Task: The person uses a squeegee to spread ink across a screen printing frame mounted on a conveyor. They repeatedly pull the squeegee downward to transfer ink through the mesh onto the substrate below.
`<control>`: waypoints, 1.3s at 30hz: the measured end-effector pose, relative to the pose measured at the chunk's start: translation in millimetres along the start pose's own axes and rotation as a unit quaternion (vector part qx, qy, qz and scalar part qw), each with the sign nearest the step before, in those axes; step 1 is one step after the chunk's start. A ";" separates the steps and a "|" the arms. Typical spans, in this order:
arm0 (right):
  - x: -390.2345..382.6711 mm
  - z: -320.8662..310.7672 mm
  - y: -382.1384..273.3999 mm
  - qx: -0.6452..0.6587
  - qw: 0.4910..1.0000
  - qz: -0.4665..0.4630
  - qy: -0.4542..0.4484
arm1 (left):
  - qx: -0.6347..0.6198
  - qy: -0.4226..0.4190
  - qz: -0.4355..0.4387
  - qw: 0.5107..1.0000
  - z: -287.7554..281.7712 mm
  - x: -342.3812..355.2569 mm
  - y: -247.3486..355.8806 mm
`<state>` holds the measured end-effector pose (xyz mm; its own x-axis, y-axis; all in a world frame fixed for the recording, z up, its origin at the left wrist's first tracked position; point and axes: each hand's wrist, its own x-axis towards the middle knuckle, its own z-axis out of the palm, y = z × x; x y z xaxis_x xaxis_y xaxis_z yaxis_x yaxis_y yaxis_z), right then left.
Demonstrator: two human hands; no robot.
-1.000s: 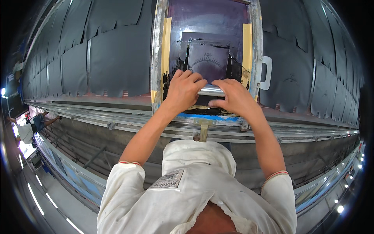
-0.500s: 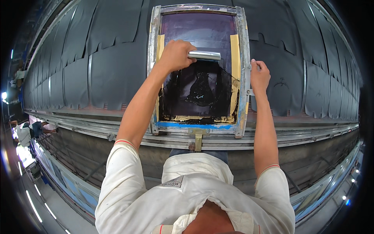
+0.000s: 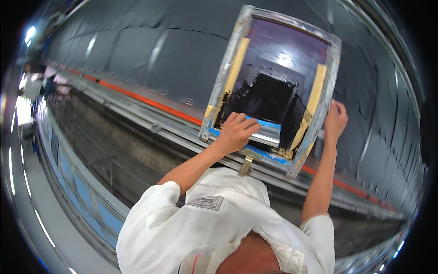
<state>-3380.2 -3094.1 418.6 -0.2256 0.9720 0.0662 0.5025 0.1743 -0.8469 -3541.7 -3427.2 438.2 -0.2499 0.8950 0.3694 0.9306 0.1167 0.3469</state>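
Observation:
A screen printing frame [image 3: 226, 68] with worn metal rails lies on the dark-covered table ahead of me. Its purple mesh [image 3: 289, 39] is edged with yellow tape, and glossy black ink [image 3: 269, 96] covers the lower half. My left hand [image 3: 238, 132] is wrapped round the left end of a squeegee [image 3: 268, 134] with a silvery handle, low in the frame near its front rail. The blade's edge is hidden. At the frame's right rail my right hand [image 3: 336, 119] has its fingers curled, apparently gripping the rail; the fingertips are partly hidden.
Dark sheets [image 3: 132, 59] cover the long table on both sides of the frame. A metal rail [image 3: 182, 142] and an orange strip [image 3: 141, 99] run along its near edge. A brass-coloured bracket [image 3: 247, 165] sits below the frame. Another person [image 3: 34, 89] stands far left.
My left hand has drawn the squeegee from mid-frame toward me, near the front rail. Black ink now lies spread over the mesh's middle. My right hand stays at the right rail; the view has tilted.

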 end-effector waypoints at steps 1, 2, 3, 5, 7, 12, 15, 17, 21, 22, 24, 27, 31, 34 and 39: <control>-1.5 2.4 7.7 0.018 1.000 0.004 -0.008 | 0.000 -0.016 -0.005 1.000 -0.3 7.0 -0.3; -2.7 5.3 15.2 0.035 0.999 0.009 -0.015 | -0.001 -0.033 -0.011 0.999 -2.0 12.8 -0.1; -4.1 4.9 17.6 0.053 0.997 0.041 -0.035 | 0.012 -0.050 -0.020 0.999 -4.3 18.8 -0.9; -11.7 10.9 17.8 0.121 0.989 0.067 -0.060 | 0.022 -0.089 -0.036 0.995 -7.7 25.9 -5.6; -13.5 12.4 19.8 0.183 0.977 0.083 -0.074 | 0.029 -0.100 -0.048 0.993 -13.1 28.6 -6.2; -10.2 9.3 27.2 0.221 0.967 0.112 -0.063 | 0.018 -0.082 -0.022 0.996 -16.3 37.8 -18.9; -1.5 2.4 36.6 0.162 0.979 0.121 -0.017 | 0.018 -0.076 0.011 0.997 -1.3 37.6 -21.5; 1.9 -4.7 39.6 0.128 0.981 0.148 -0.010 | -0.045 -0.024 -0.008 0.999 9.3 39.8 -15.8; 3.8 -16.8 21.4 0.078 0.983 0.162 -0.024 | -0.216 0.002 -0.023 0.976 -7.5 55.1 -15.7; 5.9 -14.4 23.3 0.056 0.985 0.163 -0.011 | -0.234 0.017 -0.030 0.972 -10.8 52.8 -24.6; 6.6 -35.3 28.8 0.021 0.986 0.165 0.018 | -0.275 0.046 -0.032 0.960 -12.9 45.5 -33.8; 9.9 -41.2 43.5 0.012 0.985 0.168 0.021 | -0.396 0.116 -0.068 0.908 -3.4 31.0 -29.7; 8.3 -21.6 16.2 -0.033 0.985 0.170 0.017 | -0.416 0.122 -0.107 0.894 2.9 25.2 -23.4; 3.3 -14.8 4.3 -0.047 0.984 0.170 0.035 | -0.450 0.109 -0.136 0.876 -1.7 23.9 -24.0; 1.6 -19.4 -0.6 -0.038 0.984 0.168 0.040 | -0.458 0.103 -0.146 0.871 -2.7 22.8 -26.8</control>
<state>-3364.7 -3089.6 429.5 0.0292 0.9854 -0.1675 0.5985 -0.1514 -0.7867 -3573.0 -3411.1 439.6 -0.5715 0.7770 0.2640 0.2386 -0.1505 0.9594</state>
